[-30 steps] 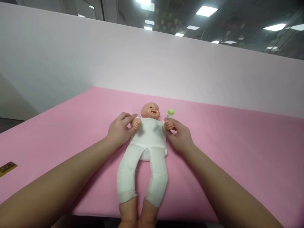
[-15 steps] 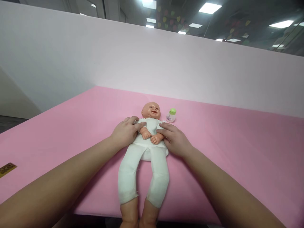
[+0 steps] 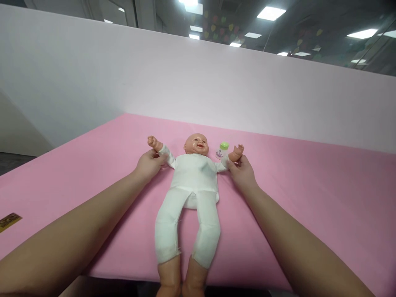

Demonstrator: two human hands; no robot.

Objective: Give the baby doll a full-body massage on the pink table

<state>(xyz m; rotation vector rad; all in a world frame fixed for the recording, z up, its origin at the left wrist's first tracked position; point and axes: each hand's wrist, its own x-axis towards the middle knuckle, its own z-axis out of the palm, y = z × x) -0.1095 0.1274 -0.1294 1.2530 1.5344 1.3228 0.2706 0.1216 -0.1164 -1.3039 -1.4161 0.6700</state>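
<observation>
A baby doll [image 3: 194,175] in a white cloth suit lies on its back on the pink table [image 3: 278,198], feet toward me over the front edge. Its two arms are spread out and raised to the sides. My left hand [image 3: 151,166] is closed around the doll's arm on the left, near the wrist. On the other side, the fingers of my right hand [image 3: 243,173] grip the doll's other arm just below its hand. A small clear bottle [image 3: 222,151] with a green cap stands beside the doll's head, close to the arm in my right hand.
A white panel [image 3: 198,82] rises along the back of the table. On the left edge lies a yellow and black label [image 3: 10,222]. Glass with ceiling lights [image 3: 271,13] shows above the panel.
The doll's arms have gone from folded over its belly to stretched outward. My hands moved from its shoulders and sides to its forearms. The bottle stays in place.
</observation>
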